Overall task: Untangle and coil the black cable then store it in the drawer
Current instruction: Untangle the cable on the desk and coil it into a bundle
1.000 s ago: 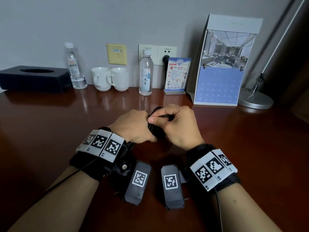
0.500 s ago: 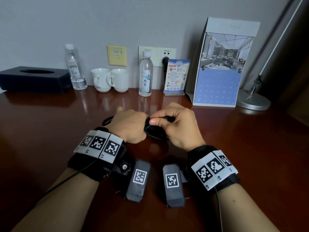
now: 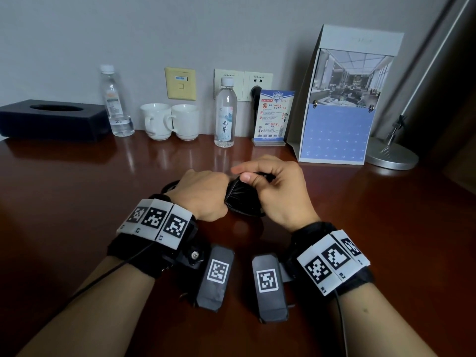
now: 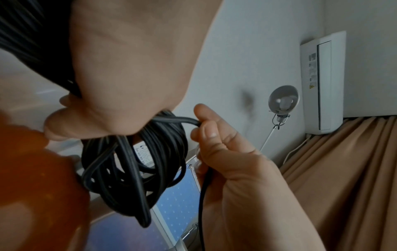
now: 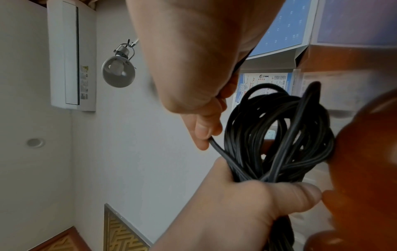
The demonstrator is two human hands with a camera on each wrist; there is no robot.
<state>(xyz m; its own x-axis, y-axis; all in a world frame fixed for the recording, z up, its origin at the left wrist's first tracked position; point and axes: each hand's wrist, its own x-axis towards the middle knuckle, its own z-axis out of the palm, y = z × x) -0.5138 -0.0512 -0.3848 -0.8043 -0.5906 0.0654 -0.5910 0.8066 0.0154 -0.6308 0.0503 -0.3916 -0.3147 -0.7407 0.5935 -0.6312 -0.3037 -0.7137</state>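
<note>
The black cable (image 3: 242,200) is a bundle of loose loops held just above the brown desk (image 3: 77,202) between both hands. My left hand (image 3: 206,194) grips the gathered loops in its fist; a loop sticks out past its far left side. In the right wrist view the left hand (image 5: 247,208) closes round the coil (image 5: 279,135). My right hand (image 3: 260,179) pinches a single strand at the top of the bundle. The left wrist view shows the right hand (image 4: 214,135) pinching that strand where it leaves the coil (image 4: 133,169). No drawer is in view.
Along the wall stand a black tissue box (image 3: 51,119), two water bottles (image 3: 113,101) (image 3: 225,114), two white mugs (image 3: 170,121), a small sign stand (image 3: 273,117), a desk calendar (image 3: 342,104) and a lamp base (image 3: 391,155).
Both hands have shifted slightly away from me with the bundle. A loop now shows past the left hand's far side, and the right forefinger has straightened over the pinched strand.
</note>
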